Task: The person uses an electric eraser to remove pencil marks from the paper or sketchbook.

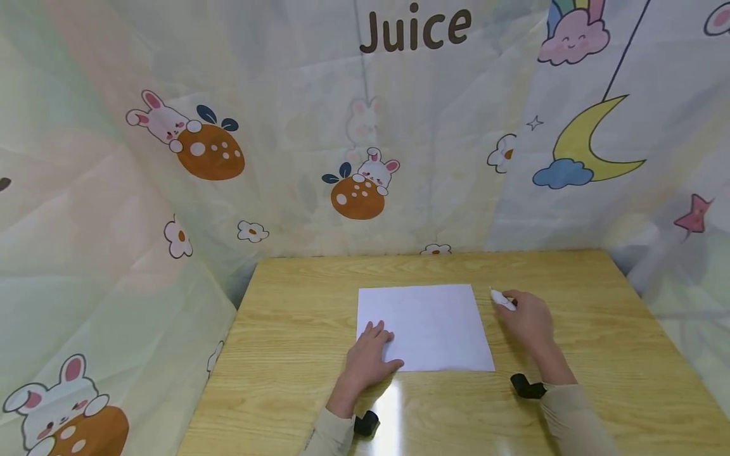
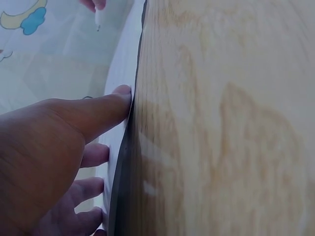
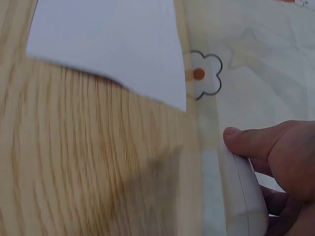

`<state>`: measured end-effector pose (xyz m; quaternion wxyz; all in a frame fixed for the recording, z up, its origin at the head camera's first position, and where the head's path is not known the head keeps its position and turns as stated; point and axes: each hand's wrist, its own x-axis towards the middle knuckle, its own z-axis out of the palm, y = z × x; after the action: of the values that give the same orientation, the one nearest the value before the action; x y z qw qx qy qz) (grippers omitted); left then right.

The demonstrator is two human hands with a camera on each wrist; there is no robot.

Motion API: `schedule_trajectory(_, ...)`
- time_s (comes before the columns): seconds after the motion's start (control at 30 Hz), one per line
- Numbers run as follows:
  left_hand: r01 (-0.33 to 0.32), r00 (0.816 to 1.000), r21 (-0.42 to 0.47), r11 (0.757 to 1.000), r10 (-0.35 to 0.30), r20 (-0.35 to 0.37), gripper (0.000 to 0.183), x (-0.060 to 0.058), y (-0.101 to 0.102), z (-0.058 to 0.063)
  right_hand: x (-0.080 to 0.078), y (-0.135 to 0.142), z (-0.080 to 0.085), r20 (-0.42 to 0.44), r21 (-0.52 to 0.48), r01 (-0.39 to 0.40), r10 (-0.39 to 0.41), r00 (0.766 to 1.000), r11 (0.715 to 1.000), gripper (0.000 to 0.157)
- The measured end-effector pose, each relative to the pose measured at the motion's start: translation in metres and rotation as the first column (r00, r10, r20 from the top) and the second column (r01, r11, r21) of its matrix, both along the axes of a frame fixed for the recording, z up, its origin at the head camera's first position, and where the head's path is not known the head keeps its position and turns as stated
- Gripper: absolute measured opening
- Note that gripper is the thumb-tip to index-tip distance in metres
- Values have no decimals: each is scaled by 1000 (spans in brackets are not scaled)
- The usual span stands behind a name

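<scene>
A white sheet of paper [image 1: 433,329] lies on the wooden table, one edge standing slightly off the wood in the right wrist view. My left hand [image 1: 369,361] rests on its lower left corner with the fingers spread; in the left wrist view the thumb [image 2: 106,113] touches the paper's near edge. To the right of the sheet, my right hand [image 1: 530,320] grips a smooth white tool [image 1: 503,299] with a narrow tip pointing up and left. A seam runs along the tool's rounded body [image 3: 241,196] in the right wrist view; its exact kind is unclear.
The wooden table [image 1: 285,354] extends around the paper. A printed cloth [image 1: 285,126] with rabbits and flowers hangs behind the table and along its sides. Black straps or mounts [image 1: 527,386] sit at both wrists.
</scene>
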<state>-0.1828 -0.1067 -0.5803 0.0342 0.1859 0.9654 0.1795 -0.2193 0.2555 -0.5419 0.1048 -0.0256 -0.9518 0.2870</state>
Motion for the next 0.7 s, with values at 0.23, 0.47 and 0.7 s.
schedule_trajectory(0.23, 6, 1000, -27, 1000, -6, -1, 60, 2, 0, -3, 2, 26, -7, 28, 17, 29, -30, 999, 999, 40)
schedule_trajectory(0.47, 19, 1000, -31, 999, -19, -12, 61, 1, -1, -6, 2, 44, -6, 35, 19, 37, -37, 999, 999, 44)
schedule_trajectory(0.7, 29, 999, -22, 999, -29, -19, 61, 1, -1, -5, 2, 59, -2, 40, 35, 62, -63, 997, 997, 43)
